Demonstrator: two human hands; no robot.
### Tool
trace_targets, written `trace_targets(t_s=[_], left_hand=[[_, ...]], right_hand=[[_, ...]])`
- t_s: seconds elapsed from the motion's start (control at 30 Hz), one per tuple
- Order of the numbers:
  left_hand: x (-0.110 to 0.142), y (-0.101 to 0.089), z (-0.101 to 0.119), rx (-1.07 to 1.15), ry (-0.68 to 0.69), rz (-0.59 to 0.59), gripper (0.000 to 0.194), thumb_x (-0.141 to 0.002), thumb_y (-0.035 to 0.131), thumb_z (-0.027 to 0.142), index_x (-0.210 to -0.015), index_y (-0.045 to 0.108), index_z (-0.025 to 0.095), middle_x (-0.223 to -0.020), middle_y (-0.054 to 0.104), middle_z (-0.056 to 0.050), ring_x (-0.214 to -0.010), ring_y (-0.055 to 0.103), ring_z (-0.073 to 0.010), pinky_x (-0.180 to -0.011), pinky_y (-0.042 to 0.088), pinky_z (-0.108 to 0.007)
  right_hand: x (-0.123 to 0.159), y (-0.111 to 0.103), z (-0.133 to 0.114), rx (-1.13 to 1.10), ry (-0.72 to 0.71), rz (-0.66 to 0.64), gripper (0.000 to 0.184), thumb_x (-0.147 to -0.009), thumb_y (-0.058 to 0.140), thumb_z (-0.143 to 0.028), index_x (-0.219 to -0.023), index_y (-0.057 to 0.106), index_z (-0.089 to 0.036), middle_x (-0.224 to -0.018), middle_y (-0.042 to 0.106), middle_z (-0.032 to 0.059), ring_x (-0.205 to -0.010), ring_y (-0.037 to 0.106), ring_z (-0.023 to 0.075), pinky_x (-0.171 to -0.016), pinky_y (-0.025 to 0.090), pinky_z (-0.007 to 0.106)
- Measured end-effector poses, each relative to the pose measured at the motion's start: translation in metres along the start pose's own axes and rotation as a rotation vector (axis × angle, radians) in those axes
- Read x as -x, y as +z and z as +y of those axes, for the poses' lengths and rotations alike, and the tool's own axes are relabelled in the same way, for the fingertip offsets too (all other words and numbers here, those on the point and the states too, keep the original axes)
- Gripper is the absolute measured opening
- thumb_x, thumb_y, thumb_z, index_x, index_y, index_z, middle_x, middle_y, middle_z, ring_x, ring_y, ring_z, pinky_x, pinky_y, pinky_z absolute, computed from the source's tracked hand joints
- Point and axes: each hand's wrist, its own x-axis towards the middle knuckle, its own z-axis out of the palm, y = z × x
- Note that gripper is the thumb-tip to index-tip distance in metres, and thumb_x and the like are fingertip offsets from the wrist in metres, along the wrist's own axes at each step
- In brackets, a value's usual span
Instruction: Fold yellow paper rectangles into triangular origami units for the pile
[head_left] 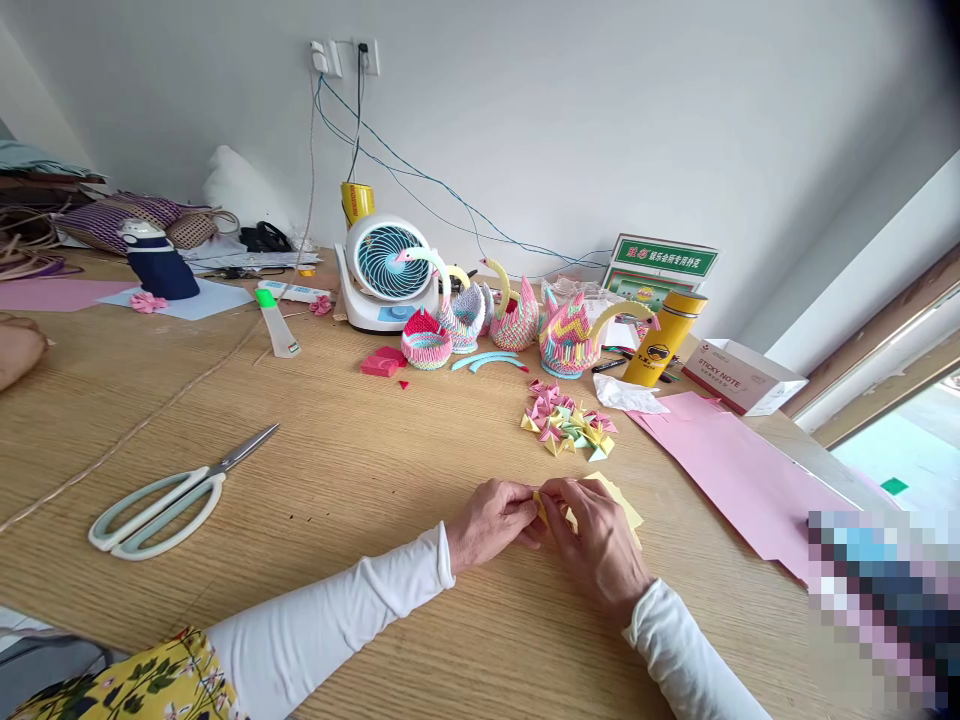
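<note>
— Nearest to my lens, what do you read?

— Both hands meet on the wooden table (360,480). From here I see the left hand (491,520) and the right hand (600,550), white sleeves on both, pinching a small yellow folded paper piece (541,503) between their fingertips. Each grip is clamped on that paper, left from one side, right from the other.

— Where does the paper sit?

— At the near middle of the table, just above a few flat yellow paper slips (626,507) that lie under the right hand.

— And further out?

— Beyond the hands I see a loose heap of small folded paper triangles (570,422) in pink, yellow and green. To the right lies a large pink paper sheet (739,460). Well to the left rest pale green-handled scissors (169,495), blades shut. At the back stand several multicoloured folded-paper swans (517,320), a small white desk fan (386,270), a yellow flask (664,340) and a white sticky-note box (742,375).
</note>
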Motion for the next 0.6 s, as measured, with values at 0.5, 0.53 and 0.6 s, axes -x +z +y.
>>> trace_targets(t_s=[0.5, 0.53, 0.6], left_hand=[[-0.0013, 0.0012, 0.0025, 0.017, -0.002, 0.071, 0.036, -0.076, 0.056, 0.041, -0.086, 0.069, 0.009, -0.077, 0.065, -0.007, -0.073, 0.064, -0.0182, -0.066, 0.055, -0.029], [-0.0010, 0.0012, 0.0025, 0.014, -0.005, 0.064, 0.037, -0.076, 0.056, 0.041, -0.090, 0.069, 0.009, -0.078, 0.065, -0.007, -0.075, 0.064, -0.0189, -0.066, 0.055, -0.030], [-0.0006, 0.0008, 0.0020, -0.001, -0.008, 0.046, 0.038, -0.078, 0.055, 0.039, -0.098, 0.069, 0.010, -0.081, 0.066, -0.008, -0.079, 0.064, -0.0201, -0.068, 0.055, -0.030]], right_hand=[[-0.0007, -0.0038, 0.0011, 0.025, -0.089, -0.024, 0.018, -0.091, 0.045, -0.015, -0.092, 0.063, -0.019, -0.086, 0.067, 0.0056, -0.075, 0.061, 0.0168, -0.078, 0.038, 0.032], [-0.0007, -0.0040, 0.0007, -0.011, -0.057, -0.037, 0.018, -0.091, 0.045, -0.016, -0.089, 0.063, -0.019, -0.083, 0.067, 0.0049, -0.074, 0.061, 0.0165, -0.077, 0.039, 0.031], [-0.0005, -0.0036, 0.0012, -0.068, 0.010, -0.058, 0.018, -0.092, 0.046, -0.018, -0.083, 0.062, -0.020, -0.077, 0.066, 0.0028, -0.070, 0.059, 0.0159, -0.075, 0.039, 0.031]])
